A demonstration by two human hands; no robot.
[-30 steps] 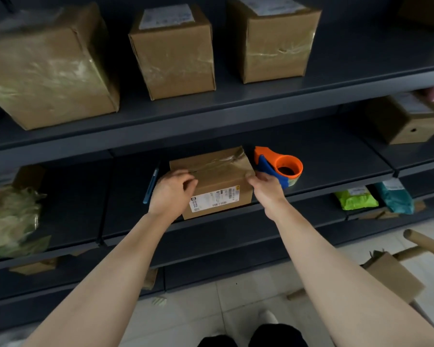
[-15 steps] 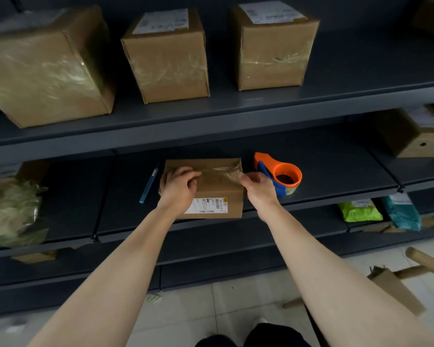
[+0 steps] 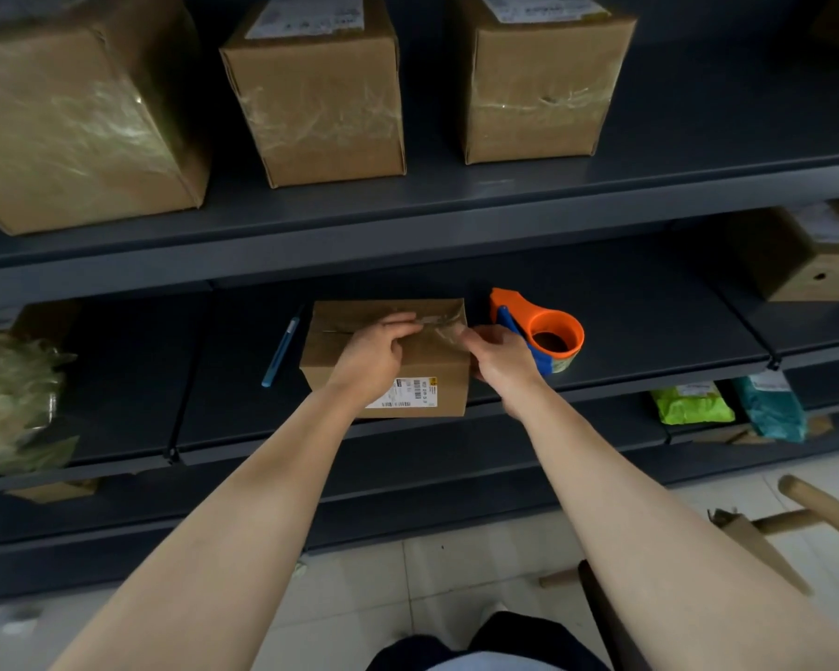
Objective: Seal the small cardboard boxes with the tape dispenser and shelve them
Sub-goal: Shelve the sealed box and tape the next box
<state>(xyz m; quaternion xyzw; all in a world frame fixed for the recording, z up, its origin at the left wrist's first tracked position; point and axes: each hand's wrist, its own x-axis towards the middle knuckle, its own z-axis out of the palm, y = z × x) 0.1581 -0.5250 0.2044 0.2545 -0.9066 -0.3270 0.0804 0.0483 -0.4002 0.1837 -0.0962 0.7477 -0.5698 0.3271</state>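
Two pinches held the tape [image 3: 438,324] on the small cardboard box [image 3: 449,365]: our left hand [image 3: 371,355] and right hand [image 3: 502,363], closer than before.

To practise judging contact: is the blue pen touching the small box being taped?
Apart. The head view shows a strip of dark shelf between the blue pen and the small box.
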